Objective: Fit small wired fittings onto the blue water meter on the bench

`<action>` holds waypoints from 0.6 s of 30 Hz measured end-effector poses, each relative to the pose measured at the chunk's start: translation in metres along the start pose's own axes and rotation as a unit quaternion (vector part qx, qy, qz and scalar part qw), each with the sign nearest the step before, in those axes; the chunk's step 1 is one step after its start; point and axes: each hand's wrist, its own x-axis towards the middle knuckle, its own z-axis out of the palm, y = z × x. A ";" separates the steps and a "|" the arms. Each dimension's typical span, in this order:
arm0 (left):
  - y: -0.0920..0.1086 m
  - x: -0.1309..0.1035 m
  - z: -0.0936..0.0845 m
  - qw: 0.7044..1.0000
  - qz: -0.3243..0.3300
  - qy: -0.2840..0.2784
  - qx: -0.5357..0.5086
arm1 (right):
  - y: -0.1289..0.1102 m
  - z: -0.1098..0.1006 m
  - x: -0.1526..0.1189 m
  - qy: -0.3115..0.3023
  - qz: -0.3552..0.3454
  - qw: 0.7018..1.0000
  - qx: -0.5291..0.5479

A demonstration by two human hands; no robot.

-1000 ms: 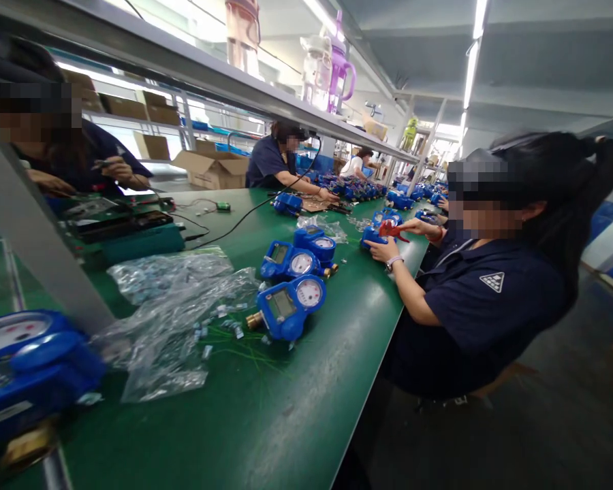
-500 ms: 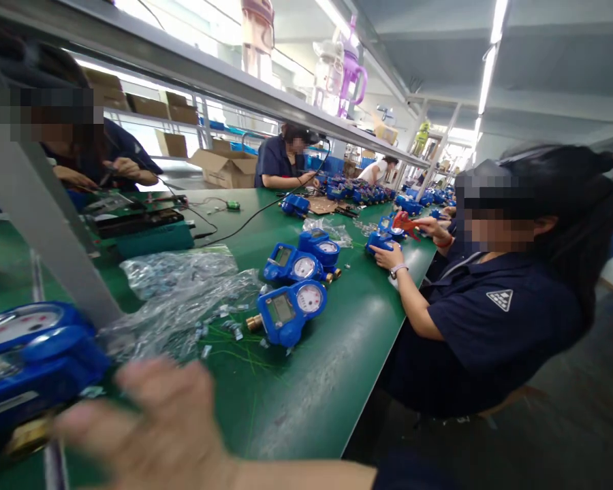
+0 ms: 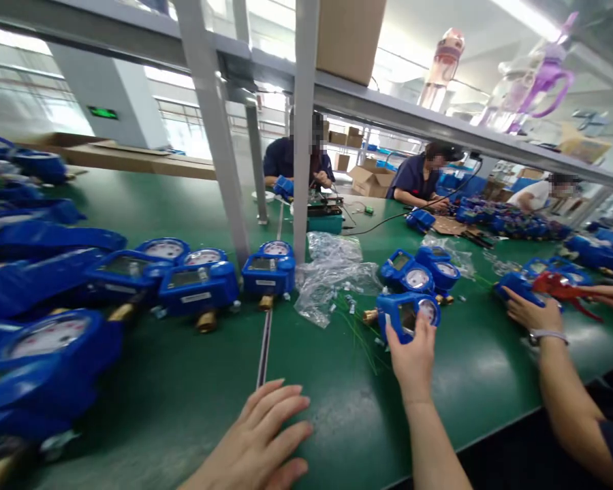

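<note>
Just one head cam, looking forward and down across the green workbench [image 3: 158, 388] from close behind the left hand [image 3: 260, 437] and right hand [image 3: 413, 359].

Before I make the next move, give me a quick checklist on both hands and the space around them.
1. Right hand on the blue plastic meter with round white dial: ok, thumb and fingers grip it.
2. Left hand free: ok, open over the smooth green tabletop.
3. Space around gripped meter clear: not ok, thin green wires lie nearby and two more blue meters sit behind.
4. Co-worker's hand apart: ok, on another blue meter.
5. Gripped meter off the tabletop: cannot tell.
</note>
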 end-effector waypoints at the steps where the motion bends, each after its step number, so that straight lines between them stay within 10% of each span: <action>1: -0.001 -0.002 0.001 0.999 -0.007 -0.031 -0.012 | 0.007 -0.010 0.000 0.006 0.014 1.000 0.017; 11: -0.024 0.043 0.020 0.983 -0.148 -0.006 -0.109 | 0.019 -0.094 -0.006 0.067 0.072 0.979 0.179; 18: 0.005 0.042 -0.016 0.962 -0.130 0.144 -0.194 | -0.085 -0.100 -0.047 -0.241 -0.101 0.946 0.192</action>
